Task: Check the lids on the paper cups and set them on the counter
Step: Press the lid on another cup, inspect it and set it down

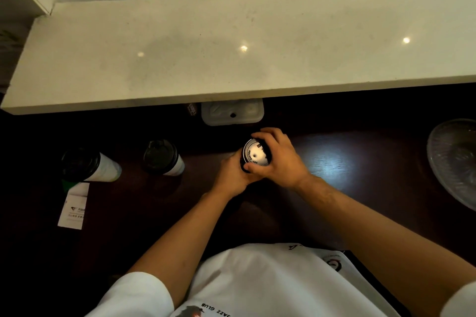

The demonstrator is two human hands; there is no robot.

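Gripping the black-lidded paper cup (255,156) with both hands: left hand (233,177) wrapping its side, right hand (279,159) clasping the lid rim, on the dark wooden table (334,162).

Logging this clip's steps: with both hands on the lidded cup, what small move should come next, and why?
Probably press the lid down around its rim. The right hand curls over the lid while the left hand grips the cup below, on the dark lower surface. The white counter above holds no cup yet, so lifting comes after.
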